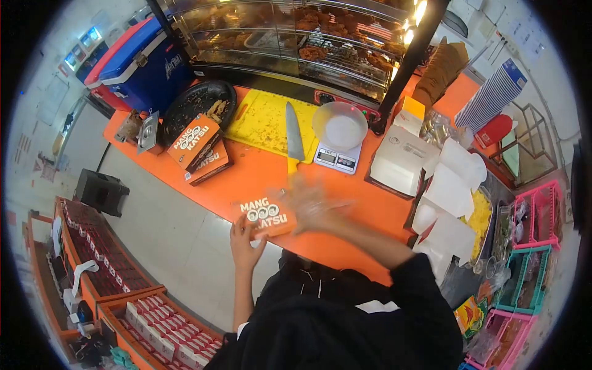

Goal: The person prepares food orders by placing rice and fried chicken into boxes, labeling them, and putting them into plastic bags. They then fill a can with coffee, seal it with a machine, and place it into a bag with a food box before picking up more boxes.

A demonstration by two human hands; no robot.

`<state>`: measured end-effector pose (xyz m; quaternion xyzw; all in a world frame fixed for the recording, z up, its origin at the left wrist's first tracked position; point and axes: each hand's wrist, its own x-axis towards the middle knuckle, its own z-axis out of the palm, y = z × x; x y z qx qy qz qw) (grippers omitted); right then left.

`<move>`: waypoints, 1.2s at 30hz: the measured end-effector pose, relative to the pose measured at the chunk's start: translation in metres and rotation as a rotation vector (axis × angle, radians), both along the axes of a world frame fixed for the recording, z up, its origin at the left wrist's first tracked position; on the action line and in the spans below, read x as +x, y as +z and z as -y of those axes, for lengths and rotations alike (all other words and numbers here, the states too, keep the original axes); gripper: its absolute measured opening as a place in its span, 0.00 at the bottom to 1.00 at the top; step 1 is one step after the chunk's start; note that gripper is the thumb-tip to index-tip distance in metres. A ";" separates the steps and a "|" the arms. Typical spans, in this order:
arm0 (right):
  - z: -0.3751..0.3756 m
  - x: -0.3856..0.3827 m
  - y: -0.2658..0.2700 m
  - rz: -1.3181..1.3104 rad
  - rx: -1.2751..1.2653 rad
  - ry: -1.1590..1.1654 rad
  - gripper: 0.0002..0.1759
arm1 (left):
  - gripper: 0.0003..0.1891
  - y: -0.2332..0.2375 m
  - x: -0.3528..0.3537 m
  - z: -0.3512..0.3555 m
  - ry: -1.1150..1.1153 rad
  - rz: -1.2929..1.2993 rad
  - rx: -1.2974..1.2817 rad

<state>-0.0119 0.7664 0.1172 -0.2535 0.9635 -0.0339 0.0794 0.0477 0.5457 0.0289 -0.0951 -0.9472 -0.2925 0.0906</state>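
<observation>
An orange "Mang Katsu" box (264, 216), its lid closed, lies at the front edge of the orange counter (213, 191). My left hand (245, 243) touches the box's near left side, fingers apart. At the box's right side is my right hand (308, 206), in a clear plastic glove and blurred by motion; its fingers look spread. Just beyond it, a knife (294, 135) with a yellow handle rests on the yellow cutting board (262, 123). A bowl (340, 126) sits on the white scale (336, 158). Two more closed boxes (196, 143) are stacked at the left.
A lit food warmer (290, 43) stands behind the board. Beside it are a black pan (200, 102) and a blue cooler (148, 68). Open white boxes (404, 161), yellow food (480, 222), stacked cups (490, 95) and coloured baskets (524, 280) line the right.
</observation>
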 end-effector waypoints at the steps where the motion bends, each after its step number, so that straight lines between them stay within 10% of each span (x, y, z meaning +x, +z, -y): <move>1: 0.031 -0.001 -0.008 0.187 0.010 0.089 0.66 | 0.23 0.000 0.009 -0.002 0.026 0.008 0.007; 7: 0.070 0.007 -0.011 0.408 -0.062 0.050 0.61 | 0.30 -0.047 0.040 0.033 0.169 -0.154 0.283; 9: 0.054 0.035 0.025 0.580 -0.436 -0.163 0.60 | 0.43 -0.020 0.035 0.017 0.164 -0.299 1.188; 10: 0.047 0.050 0.030 0.584 -0.429 -0.178 0.60 | 0.43 -0.047 0.037 0.029 0.160 -0.285 1.199; 12: 0.029 0.079 0.033 0.588 -0.768 -0.230 0.55 | 0.47 -0.124 0.046 0.069 0.037 0.514 1.039; 14: -0.014 0.088 -0.041 0.582 -1.368 0.000 0.42 | 0.48 -0.054 0.032 0.038 -0.076 0.960 1.061; 16: -0.087 0.108 -0.030 1.416 -1.943 -0.471 0.30 | 0.45 -0.025 0.009 -0.002 -0.233 1.049 1.453; 21: -0.151 0.112 -0.011 0.677 -1.509 -0.839 0.29 | 0.39 -0.031 -0.006 -0.092 -0.274 1.324 1.763; 24: -0.235 0.092 -0.004 0.375 -0.686 -0.947 0.32 | 0.27 -0.009 -0.020 -0.082 -0.629 1.472 0.982; 25: -0.248 0.081 -0.011 0.184 -0.227 -0.832 0.30 | 0.24 -0.017 -0.025 -0.068 -0.765 1.080 0.571; 31: -0.221 0.025 0.027 0.041 -0.013 -0.899 0.31 | 0.32 0.023 -0.140 0.069 0.007 -0.111 0.133; 33: -0.146 0.012 0.053 -0.496 0.406 -0.795 0.29 | 0.39 0.034 -0.181 0.093 0.262 -0.220 0.056; 36: -0.027 -0.064 0.025 -0.457 -0.597 -0.476 0.22 | 0.52 0.002 -0.212 0.134 0.502 -0.292 0.096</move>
